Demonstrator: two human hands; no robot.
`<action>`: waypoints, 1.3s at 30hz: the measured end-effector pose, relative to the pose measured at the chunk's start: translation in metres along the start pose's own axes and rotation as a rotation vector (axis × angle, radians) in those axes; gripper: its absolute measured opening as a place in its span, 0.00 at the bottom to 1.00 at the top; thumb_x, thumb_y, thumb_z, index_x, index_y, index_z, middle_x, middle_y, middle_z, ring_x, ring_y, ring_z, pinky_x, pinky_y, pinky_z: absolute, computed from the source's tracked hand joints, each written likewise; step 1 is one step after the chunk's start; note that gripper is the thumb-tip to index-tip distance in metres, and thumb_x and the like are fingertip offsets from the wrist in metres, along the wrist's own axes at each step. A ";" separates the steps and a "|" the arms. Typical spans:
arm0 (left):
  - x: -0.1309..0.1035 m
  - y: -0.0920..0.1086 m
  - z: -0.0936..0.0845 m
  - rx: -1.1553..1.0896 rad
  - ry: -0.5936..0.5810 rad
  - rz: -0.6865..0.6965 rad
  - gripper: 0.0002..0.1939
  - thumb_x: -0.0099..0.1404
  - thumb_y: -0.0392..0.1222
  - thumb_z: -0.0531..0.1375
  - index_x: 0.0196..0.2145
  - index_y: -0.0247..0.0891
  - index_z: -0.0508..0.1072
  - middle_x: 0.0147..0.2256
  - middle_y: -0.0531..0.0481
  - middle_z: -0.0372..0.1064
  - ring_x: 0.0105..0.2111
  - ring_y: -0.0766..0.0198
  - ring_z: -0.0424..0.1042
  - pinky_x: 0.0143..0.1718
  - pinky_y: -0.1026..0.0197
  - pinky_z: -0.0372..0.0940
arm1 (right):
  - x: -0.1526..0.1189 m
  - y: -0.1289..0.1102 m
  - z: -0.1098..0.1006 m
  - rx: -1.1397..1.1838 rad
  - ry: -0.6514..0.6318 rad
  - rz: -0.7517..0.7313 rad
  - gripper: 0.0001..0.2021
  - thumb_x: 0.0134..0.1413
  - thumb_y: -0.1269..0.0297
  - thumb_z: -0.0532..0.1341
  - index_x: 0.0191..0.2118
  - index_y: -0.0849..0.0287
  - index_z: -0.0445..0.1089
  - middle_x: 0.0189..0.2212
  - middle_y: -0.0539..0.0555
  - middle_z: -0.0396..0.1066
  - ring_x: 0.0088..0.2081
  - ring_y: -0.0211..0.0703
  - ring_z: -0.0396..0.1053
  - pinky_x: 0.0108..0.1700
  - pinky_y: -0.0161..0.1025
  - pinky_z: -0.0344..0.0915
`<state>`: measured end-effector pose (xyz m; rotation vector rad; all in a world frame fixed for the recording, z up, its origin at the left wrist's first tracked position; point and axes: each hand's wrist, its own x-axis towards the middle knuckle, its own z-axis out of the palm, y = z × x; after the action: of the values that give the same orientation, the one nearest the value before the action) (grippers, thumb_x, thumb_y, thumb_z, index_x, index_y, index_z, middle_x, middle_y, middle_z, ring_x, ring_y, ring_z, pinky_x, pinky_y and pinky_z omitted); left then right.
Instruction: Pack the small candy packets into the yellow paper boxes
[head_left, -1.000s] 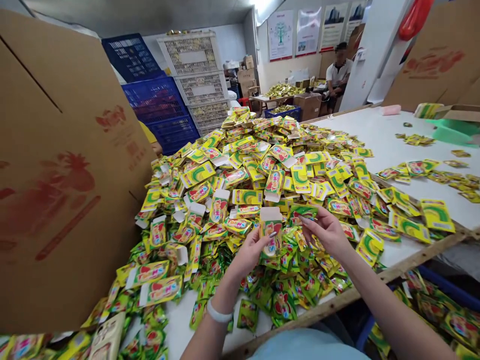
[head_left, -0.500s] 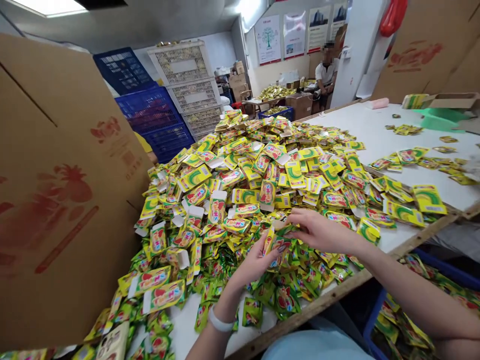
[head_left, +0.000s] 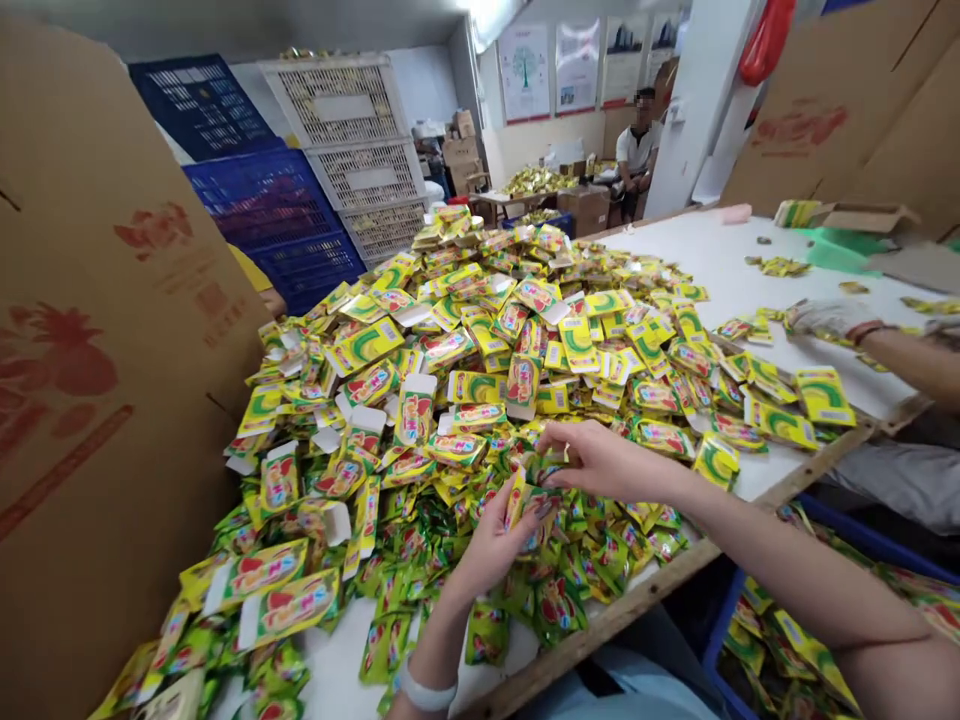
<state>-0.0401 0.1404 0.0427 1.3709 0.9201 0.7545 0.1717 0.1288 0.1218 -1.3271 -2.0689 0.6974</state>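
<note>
My left hand [head_left: 499,540], with a pale band at the wrist, is closed around a small yellow box [head_left: 516,498] held upright over the heap. Just to its right, my right hand [head_left: 592,460] has its fingers pinched at the box's top, beside a green packet [head_left: 551,475] that they partly cover. Behind both hands rises a big pile of yellow printed boxes [head_left: 476,388], some with white flaps open. Small green packets [head_left: 559,600] lie below and around the hands.
Cardboard cartons stand at the left [head_left: 97,330] and back right [head_left: 810,130]. Blue crates [head_left: 262,200] and white crates [head_left: 360,175] are stacked behind. A co-worker's gloved hand [head_left: 832,318] is over packets at the right. A blue bin [head_left: 780,640] sits below the wooden table edge [head_left: 652,590].
The view has shifted, so the scene sits further left. A co-worker's gloved hands and arm have come in at the right. My hands remain together at the box.
</note>
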 end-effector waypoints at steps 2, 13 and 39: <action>0.003 -0.005 -0.002 -0.140 0.097 -0.057 0.29 0.52 0.52 0.71 0.49 0.38 0.75 0.50 0.41 0.75 0.53 0.48 0.72 0.58 0.51 0.64 | 0.008 0.003 -0.005 0.062 0.003 -0.029 0.14 0.53 0.62 0.67 0.47 0.55 0.74 0.25 0.48 0.72 0.26 0.40 0.68 0.29 0.35 0.64; 0.004 0.006 0.001 -0.589 0.020 -0.195 0.28 0.48 0.54 0.73 0.41 0.35 0.74 0.42 0.38 0.78 0.41 0.45 0.79 0.37 0.53 0.75 | 0.129 0.056 -0.119 -0.557 0.258 0.394 0.24 0.60 0.73 0.53 0.61 0.56 0.66 0.55 0.60 0.72 0.54 0.55 0.69 0.51 0.46 0.66; 0.006 -0.005 0.001 -0.599 0.047 -0.199 0.22 0.52 0.56 0.70 0.36 0.35 0.74 0.37 0.40 0.79 0.38 0.47 0.80 0.38 0.52 0.75 | 0.148 0.088 -0.095 -0.625 0.198 0.421 0.26 0.60 0.71 0.53 0.64 0.53 0.62 0.55 0.60 0.72 0.54 0.55 0.70 0.49 0.44 0.67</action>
<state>-0.0367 0.1443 0.0371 0.7286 0.7676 0.8255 0.2436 0.3092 0.1545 -2.1193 -1.9290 0.0494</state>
